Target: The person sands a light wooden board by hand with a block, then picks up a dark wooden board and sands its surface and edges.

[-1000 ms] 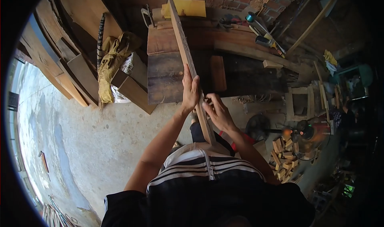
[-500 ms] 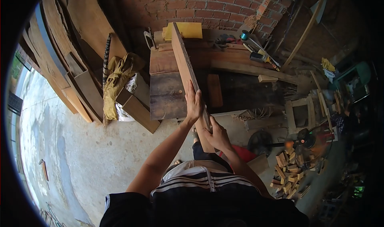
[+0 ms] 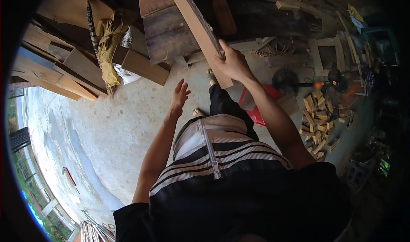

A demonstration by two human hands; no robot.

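A long, light wooden plank (image 3: 197, 26) slants from the top of the view down toward my body. My right hand (image 3: 232, 63) grips it near its lower end, fingers wrapped over its edge. My left hand (image 3: 179, 96) hangs free beside my hip with fingers spread, holding nothing and apart from the plank. The plank's far end runs out of view above a dark wooden workbench (image 3: 164, 37).
Boards and a yellow cloth (image 3: 106, 41) lean at the left. A red stool (image 3: 255, 107) and a fan (image 3: 285, 80) stand at my right, with a pile of small wood blocks (image 3: 316, 122) beyond. Bare concrete floor (image 3: 98, 135) spreads to the left.
My left hand has let go of the plank and dropped to my side. My right hand alone holds it now. The view has tilted downward.
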